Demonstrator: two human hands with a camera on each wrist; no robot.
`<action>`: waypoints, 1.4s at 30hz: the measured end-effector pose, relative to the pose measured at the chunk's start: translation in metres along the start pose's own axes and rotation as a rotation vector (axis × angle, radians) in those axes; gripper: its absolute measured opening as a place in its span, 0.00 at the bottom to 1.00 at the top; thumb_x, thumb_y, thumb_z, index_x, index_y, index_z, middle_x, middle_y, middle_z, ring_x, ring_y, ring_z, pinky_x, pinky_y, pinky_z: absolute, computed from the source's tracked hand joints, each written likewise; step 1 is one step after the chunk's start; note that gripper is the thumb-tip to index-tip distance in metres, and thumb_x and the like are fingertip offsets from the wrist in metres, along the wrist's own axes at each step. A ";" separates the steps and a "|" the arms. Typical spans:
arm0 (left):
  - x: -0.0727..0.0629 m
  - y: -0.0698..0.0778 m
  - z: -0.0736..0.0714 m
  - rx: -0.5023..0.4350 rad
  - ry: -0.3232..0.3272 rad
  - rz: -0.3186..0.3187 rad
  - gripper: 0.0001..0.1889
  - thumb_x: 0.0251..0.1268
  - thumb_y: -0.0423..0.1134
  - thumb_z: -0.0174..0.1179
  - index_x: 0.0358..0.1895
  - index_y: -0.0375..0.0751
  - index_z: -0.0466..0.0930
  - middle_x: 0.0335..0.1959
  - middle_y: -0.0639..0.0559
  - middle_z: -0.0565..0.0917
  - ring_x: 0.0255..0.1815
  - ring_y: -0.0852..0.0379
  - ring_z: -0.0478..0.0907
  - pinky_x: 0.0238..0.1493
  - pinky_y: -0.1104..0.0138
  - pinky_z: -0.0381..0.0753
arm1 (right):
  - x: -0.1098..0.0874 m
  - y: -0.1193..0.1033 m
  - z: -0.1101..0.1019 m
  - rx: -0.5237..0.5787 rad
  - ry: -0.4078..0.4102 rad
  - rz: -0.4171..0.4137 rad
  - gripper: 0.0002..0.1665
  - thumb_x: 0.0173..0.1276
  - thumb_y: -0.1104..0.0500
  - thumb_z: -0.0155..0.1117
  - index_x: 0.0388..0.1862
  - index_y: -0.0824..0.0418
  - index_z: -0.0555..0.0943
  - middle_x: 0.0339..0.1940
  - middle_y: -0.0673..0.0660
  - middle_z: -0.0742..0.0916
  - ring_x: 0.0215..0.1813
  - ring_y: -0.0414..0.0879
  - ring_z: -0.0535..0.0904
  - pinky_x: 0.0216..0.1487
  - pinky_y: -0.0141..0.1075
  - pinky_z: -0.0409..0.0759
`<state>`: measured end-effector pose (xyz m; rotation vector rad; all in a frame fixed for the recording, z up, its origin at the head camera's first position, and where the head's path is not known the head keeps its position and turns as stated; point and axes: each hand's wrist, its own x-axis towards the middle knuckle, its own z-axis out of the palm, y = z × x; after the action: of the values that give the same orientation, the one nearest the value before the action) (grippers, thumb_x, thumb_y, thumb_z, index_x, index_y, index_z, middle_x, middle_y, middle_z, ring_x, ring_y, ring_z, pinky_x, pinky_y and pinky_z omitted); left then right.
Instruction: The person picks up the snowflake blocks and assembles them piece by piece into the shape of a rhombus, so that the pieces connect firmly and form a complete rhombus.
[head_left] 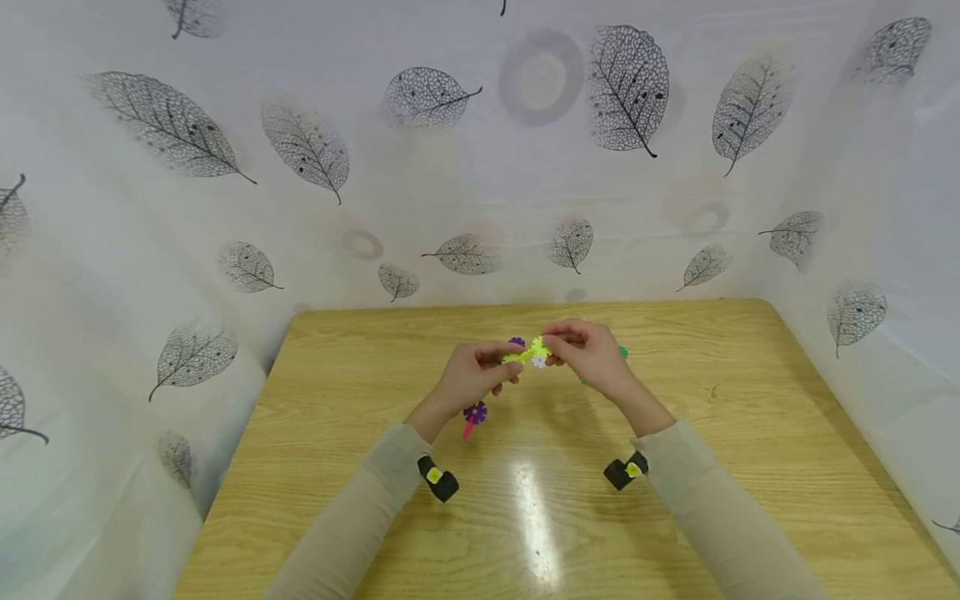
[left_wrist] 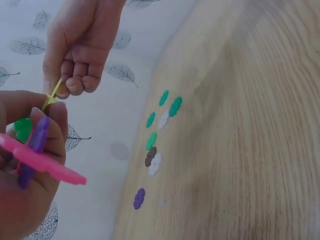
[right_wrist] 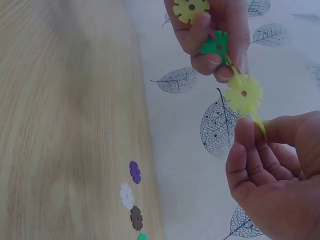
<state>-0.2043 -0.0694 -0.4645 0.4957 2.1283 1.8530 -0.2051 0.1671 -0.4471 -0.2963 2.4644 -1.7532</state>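
My left hand (head_left: 467, 379) holds a joined chain of notched, flower-shaped plastic discs. In the left wrist view its pink disc (left_wrist: 55, 167) and purple disc (left_wrist: 40, 134) stick out towards the camera. The right wrist view shows a green disc (right_wrist: 215, 47) by the left fingertips, with a yellow disc (right_wrist: 243, 93) joined in beyond it, between the hands. My right hand (head_left: 592, 358) pinches another yellow disc (right_wrist: 261, 129), seen nearly edge-on, which meets that one at its rim. Both hands are raised above the table, close together.
Loose discs lie along the table's far side: a purple disc (left_wrist: 139, 198), a white disc (left_wrist: 155, 164), a brown disc (left_wrist: 150, 156) and several green discs (left_wrist: 175, 106). The wooden table (head_left: 337, 500) ends at a leaf-patterned curtain (head_left: 465, 183).
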 end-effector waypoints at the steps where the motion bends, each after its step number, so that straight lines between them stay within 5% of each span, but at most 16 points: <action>1: 0.000 0.000 0.001 0.001 -0.001 0.006 0.14 0.73 0.34 0.68 0.58 0.39 0.88 0.33 0.46 0.92 0.23 0.58 0.80 0.24 0.72 0.80 | 0.000 0.000 0.001 0.007 -0.002 -0.001 0.17 0.81 0.56 0.63 0.59 0.68 0.83 0.47 0.68 0.91 0.41 0.52 0.90 0.43 0.33 0.90; 6: -0.001 0.000 0.005 -0.006 0.011 0.022 0.14 0.72 0.35 0.68 0.58 0.38 0.89 0.33 0.42 0.92 0.23 0.58 0.80 0.25 0.71 0.81 | -0.001 -0.002 0.006 0.060 0.016 -0.012 0.16 0.80 0.59 0.64 0.57 0.70 0.82 0.49 0.69 0.89 0.37 0.44 0.90 0.43 0.33 0.91; 17: -0.001 -0.001 0.014 -0.045 0.115 0.027 0.15 0.72 0.33 0.67 0.59 0.36 0.88 0.29 0.49 0.91 0.22 0.62 0.78 0.26 0.72 0.82 | -0.001 0.000 0.009 0.115 0.102 -0.016 0.13 0.78 0.59 0.67 0.48 0.70 0.83 0.44 0.67 0.91 0.34 0.47 0.90 0.40 0.34 0.92; 26: -0.001 0.003 0.017 -0.046 0.141 0.029 0.16 0.74 0.35 0.67 0.61 0.36 0.87 0.31 0.46 0.91 0.23 0.62 0.79 0.28 0.72 0.82 | 0.000 0.001 0.013 0.151 0.163 0.044 0.16 0.78 0.56 0.68 0.52 0.69 0.83 0.38 0.55 0.92 0.31 0.40 0.89 0.45 0.38 0.92; 35: -0.001 0.002 0.017 -0.047 0.147 0.017 0.14 0.72 0.34 0.68 0.58 0.40 0.89 0.31 0.47 0.92 0.24 0.57 0.81 0.29 0.72 0.84 | 0.001 0.001 0.016 0.209 0.136 0.060 0.17 0.78 0.59 0.67 0.54 0.72 0.82 0.33 0.48 0.91 0.30 0.40 0.88 0.42 0.35 0.92; 42: 0.000 -0.002 0.017 -0.136 0.108 -0.039 0.16 0.72 0.31 0.67 0.60 0.33 0.87 0.39 0.39 0.92 0.32 0.60 0.87 0.39 0.67 0.93 | 0.001 0.008 0.015 0.214 0.097 0.056 0.15 0.79 0.60 0.66 0.54 0.73 0.81 0.33 0.48 0.91 0.30 0.40 0.88 0.40 0.35 0.91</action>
<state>-0.1972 -0.0538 -0.4688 0.3289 2.0442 2.0272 -0.2043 0.1549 -0.4593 -0.1248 2.2933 -2.0296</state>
